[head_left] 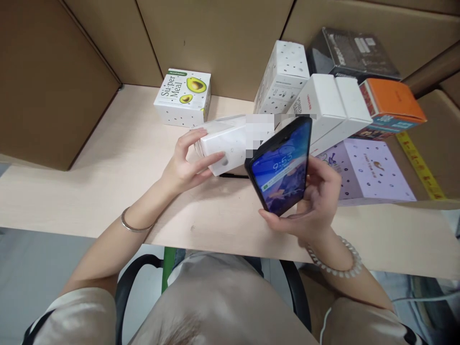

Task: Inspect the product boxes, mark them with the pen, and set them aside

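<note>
My left hand (189, 163) is closed around the near end of a white box (230, 141), tilted above the table; part of its far end is blurred out by pixel blocks. In my right hand (318, 206) is a black smartphone (283, 167), upright and leaning, its lit screen showing 9:53 on a blue lock screen. The phone stands just right of the white box and hides part of what lies behind it. A dark flat edge (233, 176) shows on the table beneath the box; I cannot make out what it is.
An avocado "Super Meal" box (185, 96) stands at the back left. On the right are a dotted white box (287, 62), white power bank boxes (327, 100), an orange box (395, 98), a black box (359, 52) and a lilac box (377, 170). Cardboard walls (215, 43) enclose the table (118, 148).
</note>
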The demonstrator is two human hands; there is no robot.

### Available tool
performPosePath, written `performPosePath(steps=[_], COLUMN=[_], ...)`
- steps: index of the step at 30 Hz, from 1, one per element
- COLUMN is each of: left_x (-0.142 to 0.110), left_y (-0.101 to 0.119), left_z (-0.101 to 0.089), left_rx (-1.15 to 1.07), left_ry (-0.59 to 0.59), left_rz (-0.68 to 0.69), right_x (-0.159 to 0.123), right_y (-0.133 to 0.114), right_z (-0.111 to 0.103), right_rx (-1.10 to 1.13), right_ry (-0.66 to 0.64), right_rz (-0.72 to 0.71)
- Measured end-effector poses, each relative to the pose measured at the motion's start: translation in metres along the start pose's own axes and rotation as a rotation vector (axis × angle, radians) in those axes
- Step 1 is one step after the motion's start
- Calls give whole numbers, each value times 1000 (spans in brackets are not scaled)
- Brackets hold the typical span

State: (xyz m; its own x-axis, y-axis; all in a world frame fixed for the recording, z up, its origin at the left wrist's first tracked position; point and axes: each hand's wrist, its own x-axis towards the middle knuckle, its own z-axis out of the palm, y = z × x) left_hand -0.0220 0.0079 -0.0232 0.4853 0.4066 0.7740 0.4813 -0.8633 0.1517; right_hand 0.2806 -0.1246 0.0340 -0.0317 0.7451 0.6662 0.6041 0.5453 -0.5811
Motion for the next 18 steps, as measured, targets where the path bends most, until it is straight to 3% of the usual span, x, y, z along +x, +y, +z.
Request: performPosePath(steps=[2, 7, 13, 18], left_x=[0, 2, 4, 9], left_y=[1, 2, 3, 12], left_z=[0, -2, -3, -3], left_rx=[14, -56, -30, 17], left_ry=[-10, -3, 23, 58], left_rz=[-29, 9, -3, -29], right_x=[1, 8, 6, 10], right_y=[-2, -3, 4, 14], right_z=[0, 2, 6, 1], right_rx=[-36, -54, 30, 105], right_ry=[-32, -28, -75, -256], right_rz=[16, -149, -93, -22])
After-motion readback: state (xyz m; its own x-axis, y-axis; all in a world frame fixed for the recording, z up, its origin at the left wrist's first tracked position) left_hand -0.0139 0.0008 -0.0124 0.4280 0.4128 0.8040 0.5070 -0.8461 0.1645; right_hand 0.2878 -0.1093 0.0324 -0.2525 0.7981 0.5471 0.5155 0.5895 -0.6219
